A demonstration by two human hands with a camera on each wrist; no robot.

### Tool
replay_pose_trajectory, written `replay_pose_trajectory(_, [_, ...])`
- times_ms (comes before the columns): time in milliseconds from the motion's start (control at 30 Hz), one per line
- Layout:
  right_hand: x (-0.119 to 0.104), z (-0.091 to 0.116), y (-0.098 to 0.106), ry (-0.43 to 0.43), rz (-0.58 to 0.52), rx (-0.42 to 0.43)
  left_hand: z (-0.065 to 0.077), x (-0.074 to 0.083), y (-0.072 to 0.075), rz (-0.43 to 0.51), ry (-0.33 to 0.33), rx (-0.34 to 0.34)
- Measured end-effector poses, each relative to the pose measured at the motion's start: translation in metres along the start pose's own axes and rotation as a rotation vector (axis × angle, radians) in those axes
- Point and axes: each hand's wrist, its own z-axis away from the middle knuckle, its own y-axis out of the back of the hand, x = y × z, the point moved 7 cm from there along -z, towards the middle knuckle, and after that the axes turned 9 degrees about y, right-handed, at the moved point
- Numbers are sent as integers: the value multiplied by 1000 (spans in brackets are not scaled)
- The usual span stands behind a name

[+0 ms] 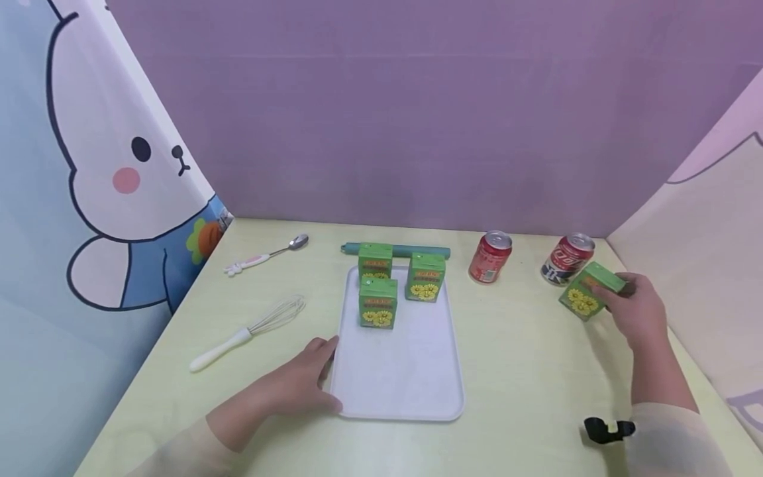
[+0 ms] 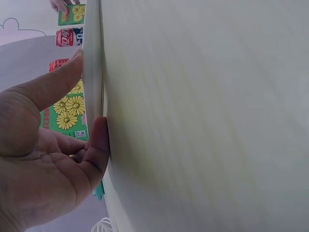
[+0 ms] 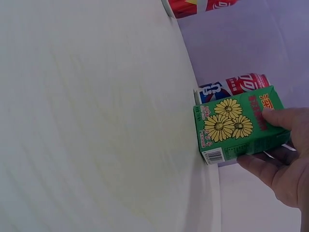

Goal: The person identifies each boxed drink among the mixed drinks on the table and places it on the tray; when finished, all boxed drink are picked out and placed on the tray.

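My right hand (image 1: 640, 308) grips a green drink carton (image 1: 583, 298) with yellow flowers, thumb on one face and fingers around the other side. The carton is tilted close over the table, just in front of a red-and-blue cola can (image 1: 569, 258). At the left edge of a white rectangular tray (image 1: 411, 371), my left hand (image 1: 304, 381) holds the rim. In the left wrist view its thumb (image 2: 63, 82) lies against the rim and a finger curls at the lower edge. Three matching cartons (image 1: 378, 305) stand upright at the tray's far end.
A red can (image 1: 491, 257) stands between the tray and the cola can. Behind the tray lies a teal stick (image 1: 420, 251). To the left are a spoon (image 1: 268, 256) and a white-handled whisk (image 1: 247, 333). A purple wall (image 1: 417, 119) borders the table's back edge.
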Motion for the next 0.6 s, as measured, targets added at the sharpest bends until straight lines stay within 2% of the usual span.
replay_pose_trajectory(233, [-18, 4, -1, 49, -9, 11, -1, -1, -1, 8, -2, 5])
replay_pose_trajectory(600, [-62, 17, -2, 145, 15, 52, 0, 0, 0, 10, -1, 1])
